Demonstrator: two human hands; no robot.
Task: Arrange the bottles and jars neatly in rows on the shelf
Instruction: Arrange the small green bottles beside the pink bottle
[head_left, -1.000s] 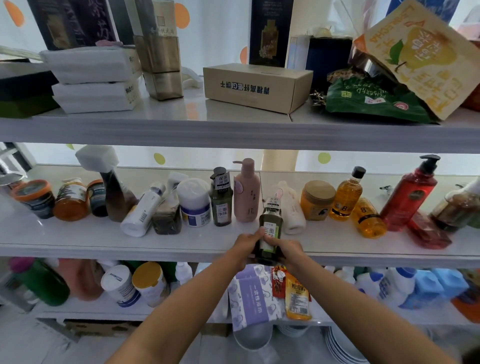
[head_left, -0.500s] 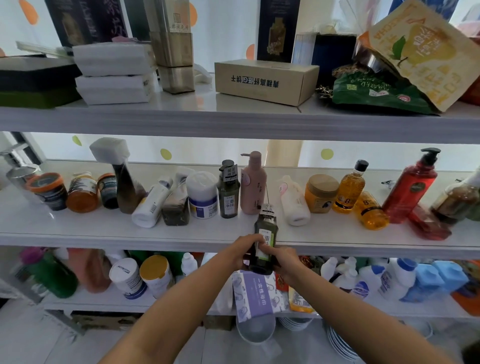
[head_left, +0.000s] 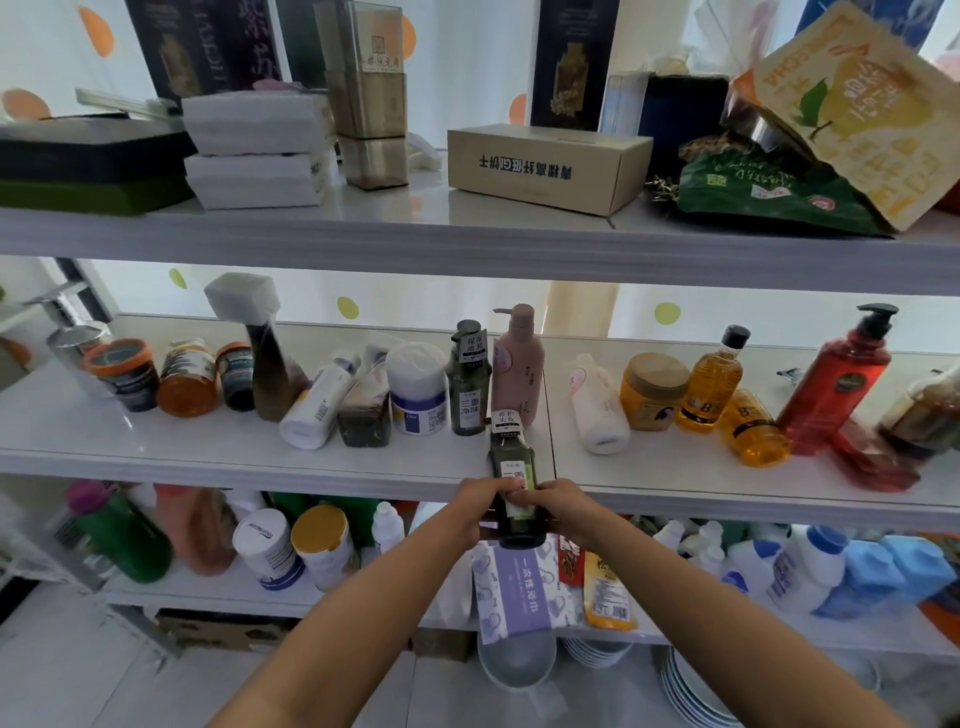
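Note:
Both hands hold a dark green pump bottle (head_left: 511, 462) upright in front of the middle shelf's front edge (head_left: 260, 465). My left hand (head_left: 480, 506) grips its lower left side; my right hand (head_left: 563, 509) grips its lower right side. Behind it on the shelf stand a matching green bottle (head_left: 469, 389) and a pink pump bottle (head_left: 518, 364). A white bottle (head_left: 595, 402) leans to the right of them. Further right are a yellow jar (head_left: 652, 392), two amber bottles (head_left: 711, 387) and a red pump bottle (head_left: 836, 379).
On the shelf's left are orange-lidded jars (head_left: 122, 371), a dark spray bottle (head_left: 270, 358), a lying white bottle (head_left: 317, 405) and a white jar (head_left: 418, 387). The upper shelf holds a cardboard box (head_left: 545, 166) and bags. The lower shelf holds tins, blue-capped containers and packets.
The green bottle has come a little down and toward me, off the shelf surface to its front edge. Both hands keep their grip. The camera view has shifted slightly.

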